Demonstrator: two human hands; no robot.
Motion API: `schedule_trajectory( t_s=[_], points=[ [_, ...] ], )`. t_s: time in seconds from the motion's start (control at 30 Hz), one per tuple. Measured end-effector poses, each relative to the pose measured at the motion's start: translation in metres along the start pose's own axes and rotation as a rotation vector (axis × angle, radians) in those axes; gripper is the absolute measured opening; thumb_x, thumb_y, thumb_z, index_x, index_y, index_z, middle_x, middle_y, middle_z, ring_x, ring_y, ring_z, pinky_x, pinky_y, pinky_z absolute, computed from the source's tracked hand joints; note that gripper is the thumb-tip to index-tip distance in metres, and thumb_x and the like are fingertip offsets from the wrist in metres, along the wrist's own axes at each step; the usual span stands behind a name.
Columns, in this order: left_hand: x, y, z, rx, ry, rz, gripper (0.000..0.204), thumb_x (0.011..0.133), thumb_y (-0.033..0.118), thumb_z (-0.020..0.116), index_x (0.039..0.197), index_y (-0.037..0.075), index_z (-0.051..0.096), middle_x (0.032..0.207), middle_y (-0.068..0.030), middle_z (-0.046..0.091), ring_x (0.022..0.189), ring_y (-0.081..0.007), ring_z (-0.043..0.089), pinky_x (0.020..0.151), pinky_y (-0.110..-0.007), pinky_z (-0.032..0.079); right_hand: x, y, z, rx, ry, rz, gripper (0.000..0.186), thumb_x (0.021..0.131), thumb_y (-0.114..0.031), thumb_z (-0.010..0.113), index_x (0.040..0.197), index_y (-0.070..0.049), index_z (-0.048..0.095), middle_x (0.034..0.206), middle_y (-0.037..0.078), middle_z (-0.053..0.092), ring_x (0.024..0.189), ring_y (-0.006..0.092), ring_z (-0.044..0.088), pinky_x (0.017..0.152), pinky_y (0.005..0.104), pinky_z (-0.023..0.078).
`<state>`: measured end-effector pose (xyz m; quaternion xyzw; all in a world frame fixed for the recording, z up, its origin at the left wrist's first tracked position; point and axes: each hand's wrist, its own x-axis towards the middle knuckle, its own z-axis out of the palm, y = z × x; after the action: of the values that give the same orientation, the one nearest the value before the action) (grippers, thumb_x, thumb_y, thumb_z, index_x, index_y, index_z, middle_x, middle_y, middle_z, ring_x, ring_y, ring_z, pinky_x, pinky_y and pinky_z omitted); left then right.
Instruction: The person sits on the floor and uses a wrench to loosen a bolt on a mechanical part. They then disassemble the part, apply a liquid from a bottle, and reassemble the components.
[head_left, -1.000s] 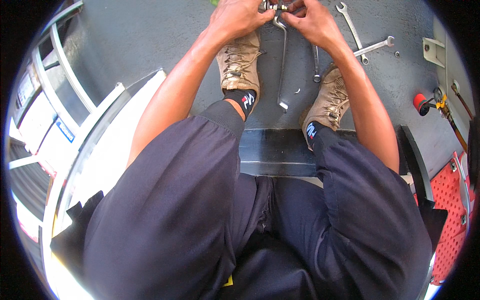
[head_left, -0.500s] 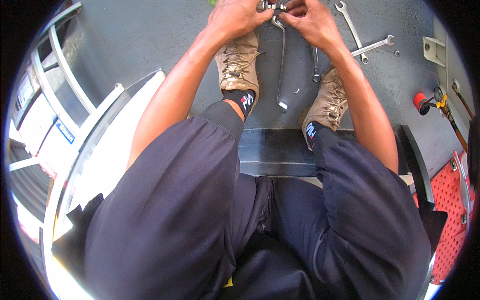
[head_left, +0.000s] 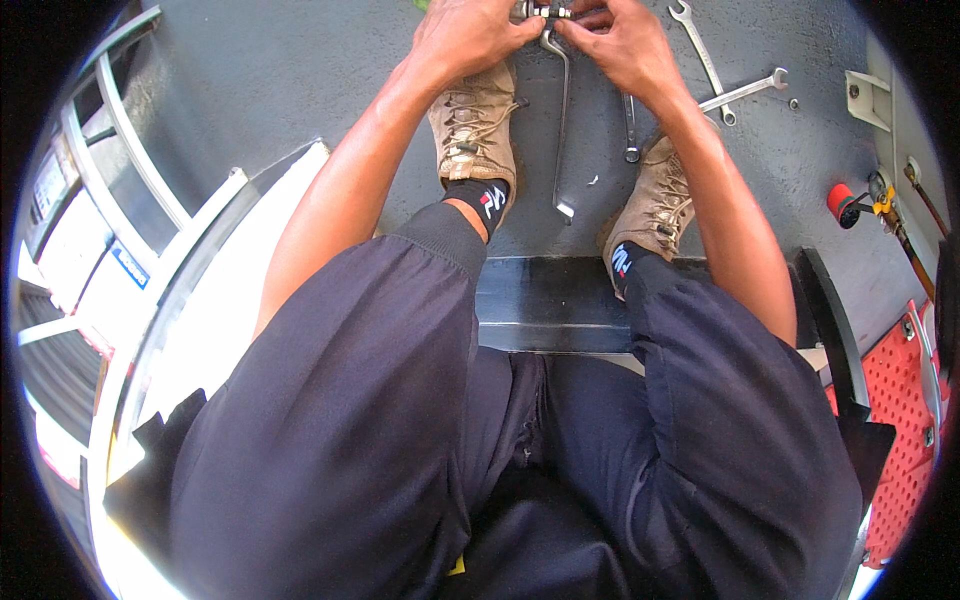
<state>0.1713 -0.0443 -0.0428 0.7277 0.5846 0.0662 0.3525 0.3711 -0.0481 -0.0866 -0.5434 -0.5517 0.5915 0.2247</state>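
Note:
At the top edge, both hands meet at a small shiny metal bolt (head_left: 548, 13) that carries nuts; the frame cuts off part of it. My left hand (head_left: 470, 38) closes on its left end, thumb pressed to it. The fingers of my right hand (head_left: 622, 48) curl around the other end, and their tips are partly hidden. Just below the bolt, a cranked ring spanner (head_left: 562, 130) lies on the grey floor between my shoes. Beside my right wrist, another wrench (head_left: 630, 130) shows only in part.
Two combination wrenches (head_left: 705, 65) (head_left: 748, 91) lie crossed to the right, with a small nut (head_left: 793, 104) beside them. Farther right are a red-capped part (head_left: 841, 204), a white bracket (head_left: 868, 100) and a red perforated panel (head_left: 897, 420). Metal rails (head_left: 140, 150) curve along the left.
Both hands stay at the bolt, with only a very slight shift of the fingers. The tools on the floor lie as before.

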Motion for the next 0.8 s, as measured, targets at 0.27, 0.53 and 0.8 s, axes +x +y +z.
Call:
schedule_trajectory(
  t_s=[0.27, 0.53, 0.8],
  points=[
    [-0.008, -0.021, -0.006, -0.008, 0.006, 0.008, 0.027, 0.090, 0.026, 0.071, 0.110, 0.009, 0.069, 0.110, -0.0148, 0.065, 0.103, -0.0363, 0.066, 0.091, -0.046, 0.053, 0.007, 0.004, 0.023, -0.219, 0.097, -0.229, 0.018, 0.092, -0.012, 0.069, 0.107, -0.001, 0.069, 0.085, 0.012, 0.072, 0.075, 0.0221, 0.069, 0.072, 0.0352, 0.055],
    [0.048, 0.043, 0.031, 0.169, -0.012, 0.112, 0.034, 0.099, 0.034, 0.066, 0.124, 0.011, 0.064, 0.116, -0.0101, 0.066, 0.111, -0.0299, 0.066, 0.100, -0.042, 0.050, 0.005, 0.029, -0.077, -0.275, -0.004, -0.230, 0.026, 0.091, -0.018, 0.069, 0.110, 0.000, 0.066, 0.097, 0.023, 0.073, 0.094, 0.0416, 0.072, 0.081, 0.0470, 0.057],
    [0.116, 0.181, 0.045, 0.067, -0.002, -0.010, 0.029, 0.092, 0.027, 0.071, 0.119, 0.015, 0.069, 0.120, -0.0034, 0.067, 0.101, -0.0282, 0.070, 0.089, -0.042, 0.054, -0.009, 0.024, -0.213, -0.264, -0.019, -0.158, 0.028, 0.094, -0.022, 0.068, 0.111, 0.000, 0.069, 0.098, 0.024, 0.073, 0.097, 0.0412, 0.071, 0.086, 0.0486, 0.055]
  ],
)
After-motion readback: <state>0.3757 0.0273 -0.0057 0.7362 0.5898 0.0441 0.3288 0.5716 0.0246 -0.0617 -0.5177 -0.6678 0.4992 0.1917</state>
